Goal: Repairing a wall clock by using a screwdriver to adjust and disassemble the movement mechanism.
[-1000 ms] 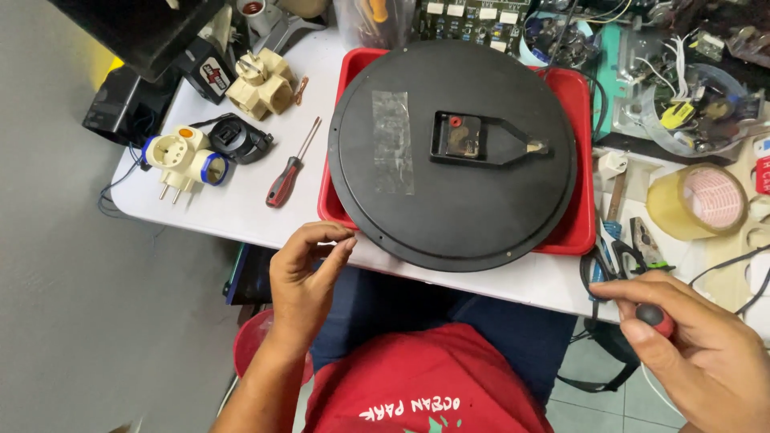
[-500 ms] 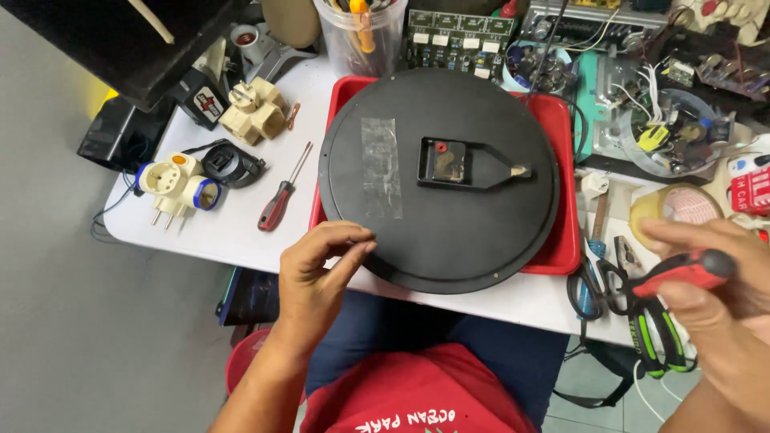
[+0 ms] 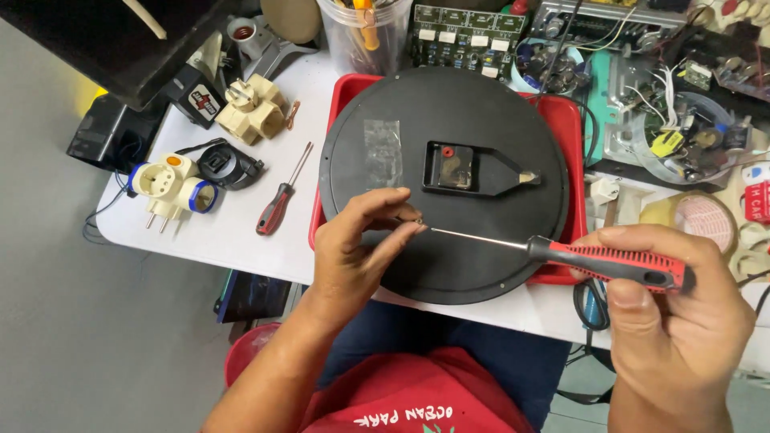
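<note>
A round black clock back (image 3: 449,152) lies face down on a red tray (image 3: 561,120), with a square movement (image 3: 451,166) at its centre. My right hand (image 3: 674,321) grips a red and black screwdriver (image 3: 609,263) by its handle, the thin shaft pointing left. Its tip meets the fingertips of my left hand (image 3: 357,252), which pinch something small and hard to make out, likely a screw (image 3: 417,224), just above the clock's lower part.
A second red-handled screwdriver (image 3: 277,208) lies on the white table (image 3: 224,240) left of the tray. Plug adapters (image 3: 168,188), a beige adapter (image 3: 253,108) and a clear cup (image 3: 365,40) stand behind. Circuit boards, wires and tape rolls (image 3: 690,216) crowd the right side.
My right hand has come up from the lower right with the screwdriver and brought its tip to my left fingertips. The left hand rose slightly over the clock edge.
</note>
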